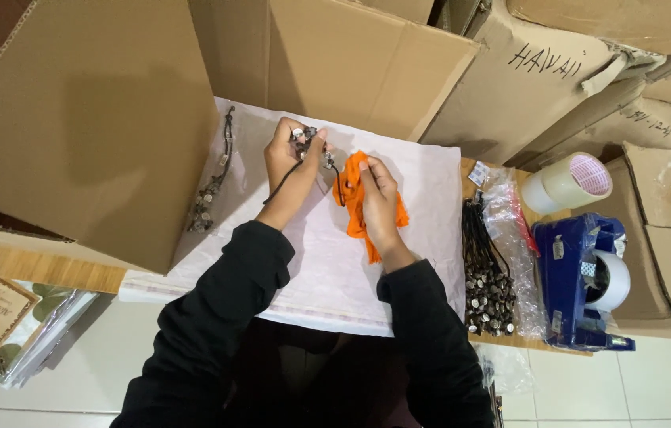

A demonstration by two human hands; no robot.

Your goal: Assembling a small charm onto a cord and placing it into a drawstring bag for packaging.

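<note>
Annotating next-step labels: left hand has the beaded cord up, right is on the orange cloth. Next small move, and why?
Probably bring the beaded cord down to the orange cloth. The left hand pinches the cord's beaded end above the white sheet, its black tail hanging toward the cloth, while the right hand pins that cloth flat. The two sit close but look apart.

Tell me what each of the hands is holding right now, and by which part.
The left hand pinches the metal-bead cluster end of a black cord bracelet. The right hand grips a bunch of orange fabric strips near its top.
</note>
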